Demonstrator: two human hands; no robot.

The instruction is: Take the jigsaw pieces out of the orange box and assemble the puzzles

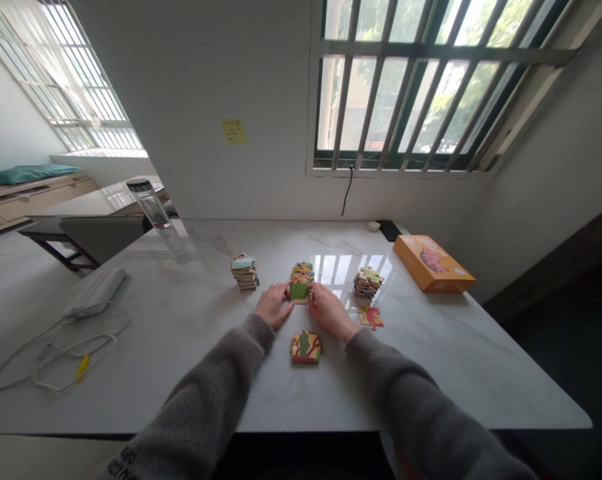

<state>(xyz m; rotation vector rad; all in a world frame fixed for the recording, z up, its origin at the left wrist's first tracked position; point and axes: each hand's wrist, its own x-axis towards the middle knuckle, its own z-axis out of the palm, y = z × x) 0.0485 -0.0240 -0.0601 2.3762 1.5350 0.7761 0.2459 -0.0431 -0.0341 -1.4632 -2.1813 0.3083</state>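
Note:
Two joined-looking puzzle sections lie in the middle of the table: a colourful one (302, 272) and, nearer me, a green puzzle piece (299, 292). My left hand (273, 305) grips the green piece at its left edge, thumb at the near corner. At its right edge, the curled fingers of my right hand (329, 311) pinch it; their tips are partly hidden. Closer to me rests a yellow, green and red puzzle piece (305, 347), perhaps a small pile. A loose yellow-and-red puzzle piece (371, 317) lies just beyond my right wrist.
Stacks of puzzle pieces stand on the left (245, 272) and right (367, 283). An orange box (433, 263) and black phone-like object (389, 231) are at the right. A clear bottle (151, 205) stands back left, near a white device (95, 293) with a looped cable.

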